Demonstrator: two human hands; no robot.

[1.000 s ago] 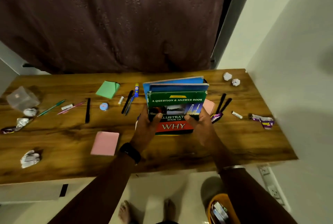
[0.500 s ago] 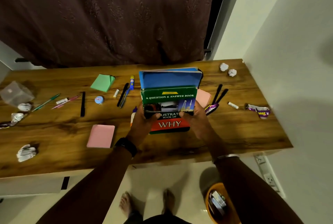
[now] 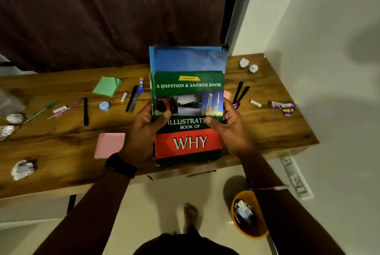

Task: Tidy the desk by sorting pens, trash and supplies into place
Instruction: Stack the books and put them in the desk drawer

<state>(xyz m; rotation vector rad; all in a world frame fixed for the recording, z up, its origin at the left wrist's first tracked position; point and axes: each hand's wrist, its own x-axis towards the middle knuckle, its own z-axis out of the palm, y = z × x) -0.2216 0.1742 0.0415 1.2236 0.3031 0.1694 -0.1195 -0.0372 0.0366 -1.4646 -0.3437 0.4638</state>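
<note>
Both hands hold a stack of books upright above the wooden desk (image 3: 267,127). The front one is a green and red book (image 3: 188,143) titled "WHY", with a blue book (image 3: 185,59) behind it. My left hand (image 3: 144,133) grips the stack's left edge, thumb on the cover. My right hand (image 3: 230,129) grips the right edge the same way. Pens lie on the desk: black pens (image 3: 131,97) beside a glue stick (image 3: 141,84), a black pen (image 3: 86,111), a green pen (image 3: 41,111), a pink pen (image 3: 65,109) and two black pens (image 3: 240,91) at the right.
Crumpled paper balls (image 3: 248,65) lie at the far right corner, another paper ball (image 3: 22,169) at the front left, foil scraps (image 3: 8,129) at the left edge. A purple wrapper (image 3: 284,108), pink sticky pad (image 3: 110,144) and green sticky pad (image 3: 107,86) lie about. An orange bin (image 3: 249,232) stands on the floor.
Both hands have lifted the book stack off the desk and brought it up toward the camera, so it looks larger. The items on the desk have not moved.
</note>
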